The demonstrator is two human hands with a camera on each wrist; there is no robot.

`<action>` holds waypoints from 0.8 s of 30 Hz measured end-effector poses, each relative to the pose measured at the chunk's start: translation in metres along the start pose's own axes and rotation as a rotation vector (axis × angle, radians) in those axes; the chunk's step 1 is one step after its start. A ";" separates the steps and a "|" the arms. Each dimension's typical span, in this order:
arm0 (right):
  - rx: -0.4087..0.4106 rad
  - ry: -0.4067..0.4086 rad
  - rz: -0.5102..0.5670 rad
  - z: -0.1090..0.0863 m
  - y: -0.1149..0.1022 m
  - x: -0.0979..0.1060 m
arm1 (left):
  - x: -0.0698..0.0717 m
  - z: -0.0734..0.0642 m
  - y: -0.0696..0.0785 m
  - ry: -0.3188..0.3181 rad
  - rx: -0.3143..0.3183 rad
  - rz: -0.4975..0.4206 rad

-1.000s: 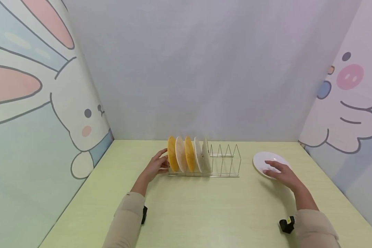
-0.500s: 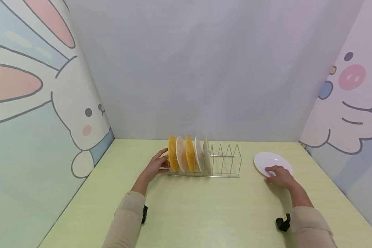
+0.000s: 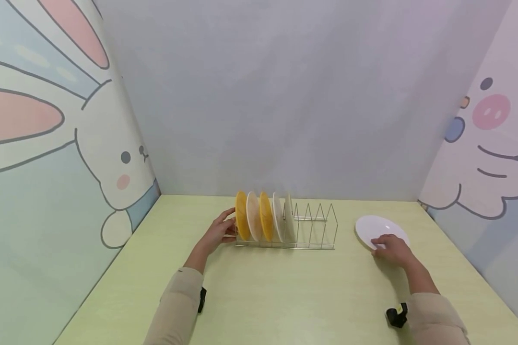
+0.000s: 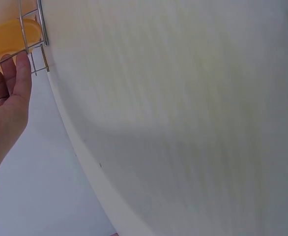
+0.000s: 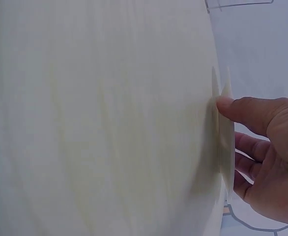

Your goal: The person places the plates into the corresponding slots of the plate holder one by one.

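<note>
My right hand (image 3: 391, 250) pinches the near rim of a white plate (image 3: 374, 226) at the right of the table. In the right wrist view its thumb is at the edge of the plate (image 5: 226, 147), with the other fingers on the far side. At the left end of a wire dish rack (image 3: 312, 247), my left hand (image 3: 216, 233) rests its fingers against the end wires, beside an orange plate (image 3: 241, 215). The left wrist view shows those fingertips (image 4: 22, 61) on the rack wire, below an orange plate.
Behind the first orange plate, the rack holds a pale plate (image 3: 253, 216), another orange plate (image 3: 265, 216), a white plate (image 3: 277, 218) and a cream plate (image 3: 289, 218), all upright. Bare wire slots (image 3: 323, 225) follow at the right. A grey wall (image 3: 285, 120) backs the table (image 3: 285, 297).
My right hand has come down from above the white plate to its near rim, and its fingers have closed on it. The left hand stays at the rack's left end.
</note>
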State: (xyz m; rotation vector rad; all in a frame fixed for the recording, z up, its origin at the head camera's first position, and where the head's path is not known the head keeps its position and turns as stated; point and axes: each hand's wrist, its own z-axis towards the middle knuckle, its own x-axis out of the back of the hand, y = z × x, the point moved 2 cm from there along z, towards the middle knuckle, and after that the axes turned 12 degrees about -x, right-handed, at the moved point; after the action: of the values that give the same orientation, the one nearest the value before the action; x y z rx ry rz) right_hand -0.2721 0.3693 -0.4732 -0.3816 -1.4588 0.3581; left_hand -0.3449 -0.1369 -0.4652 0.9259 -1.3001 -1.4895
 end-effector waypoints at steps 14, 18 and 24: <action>-0.118 0.377 0.131 -0.024 -0.019 0.028 | 0.000 0.002 -0.002 -0.014 -0.009 0.006; -0.164 0.495 0.227 -0.026 -0.025 0.036 | 0.001 0.004 -0.004 -0.008 -0.003 0.005; -0.280 0.572 0.458 -0.027 -0.042 0.048 | 0.002 0.004 -0.004 -0.014 0.006 0.012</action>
State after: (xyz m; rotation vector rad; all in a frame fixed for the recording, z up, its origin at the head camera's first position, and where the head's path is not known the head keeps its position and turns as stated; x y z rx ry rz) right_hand -0.2411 0.3533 -0.4134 -0.9685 -0.8475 0.3688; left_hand -0.3500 -0.1376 -0.4687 0.9113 -1.3184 -1.4866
